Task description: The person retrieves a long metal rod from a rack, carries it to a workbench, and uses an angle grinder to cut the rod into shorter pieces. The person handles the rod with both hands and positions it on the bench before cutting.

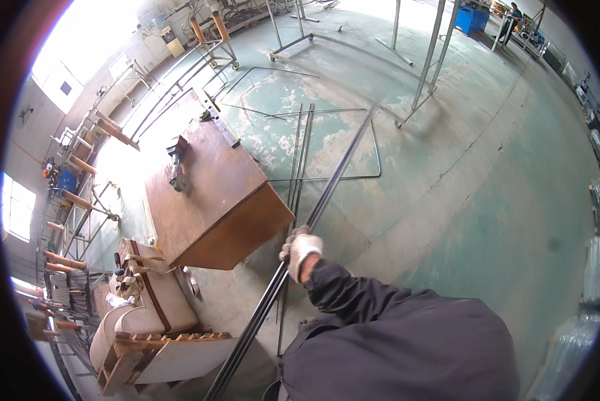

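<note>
Long, dark metal bars (pixel 253 324) pass through the white-gloved right hand (pixel 303 247), curled around them. The left hand's state cannot be told.

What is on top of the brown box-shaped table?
A black handheld grinder, a small dark object and a silver metal bar. The tabletop beneath them is covered.

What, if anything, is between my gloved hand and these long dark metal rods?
Nothing visible except the glove: your gloved hand is closed around the long dark metal rods. The brown box shows to their left, not between.
</note>
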`<state>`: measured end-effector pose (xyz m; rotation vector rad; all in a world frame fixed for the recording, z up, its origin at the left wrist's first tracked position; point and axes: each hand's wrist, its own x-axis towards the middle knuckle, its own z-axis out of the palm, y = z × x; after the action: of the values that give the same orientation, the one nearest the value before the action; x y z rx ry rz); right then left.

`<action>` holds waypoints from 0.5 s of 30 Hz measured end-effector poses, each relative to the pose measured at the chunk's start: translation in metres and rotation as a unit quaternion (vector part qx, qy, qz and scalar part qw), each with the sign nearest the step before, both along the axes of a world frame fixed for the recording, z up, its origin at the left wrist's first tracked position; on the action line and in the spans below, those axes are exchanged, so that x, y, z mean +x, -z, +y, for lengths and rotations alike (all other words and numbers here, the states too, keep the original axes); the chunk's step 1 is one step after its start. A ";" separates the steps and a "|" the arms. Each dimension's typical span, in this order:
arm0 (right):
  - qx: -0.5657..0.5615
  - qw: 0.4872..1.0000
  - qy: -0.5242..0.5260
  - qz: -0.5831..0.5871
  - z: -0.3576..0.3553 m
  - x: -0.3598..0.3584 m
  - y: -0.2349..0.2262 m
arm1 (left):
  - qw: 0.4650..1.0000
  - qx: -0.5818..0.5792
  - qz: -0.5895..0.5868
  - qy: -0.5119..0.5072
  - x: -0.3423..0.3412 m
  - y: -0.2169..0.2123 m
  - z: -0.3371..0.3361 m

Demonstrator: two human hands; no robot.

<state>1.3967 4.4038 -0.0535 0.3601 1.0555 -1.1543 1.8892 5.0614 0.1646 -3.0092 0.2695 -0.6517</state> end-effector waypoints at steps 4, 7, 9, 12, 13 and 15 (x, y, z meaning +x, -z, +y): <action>-0.033 0.998 0.055 0.026 0.044 -0.009 0.012 | 0.993 -0.071 0.066 0.060 0.117 0.018 -0.005; -0.076 0.992 0.089 0.038 0.075 -0.035 0.032 | 0.924 -0.279 0.192 0.175 0.179 0.039 -0.019; -0.071 0.991 0.105 0.053 0.084 -0.066 0.048 | 0.817 -0.475 0.268 0.189 0.197 0.047 -0.058; -0.045 0.982 0.138 0.121 0.099 -0.121 0.078 | 0.582 -0.697 0.369 0.199 0.186 0.062 -0.160; -0.027 0.977 0.157 0.143 0.102 -0.142 0.089 | 0.491 -0.748 0.400 0.199 0.171 0.065 -0.196; -0.009 0.966 0.199 0.168 0.108 -0.185 0.112 | 0.490 -0.722 0.440 0.212 0.143 0.073 -0.268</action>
<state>1.2122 4.5118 -0.1659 0.3810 1.3034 -1.6236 2.0321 4.7934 0.0911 -4.4121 0.8348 1.9871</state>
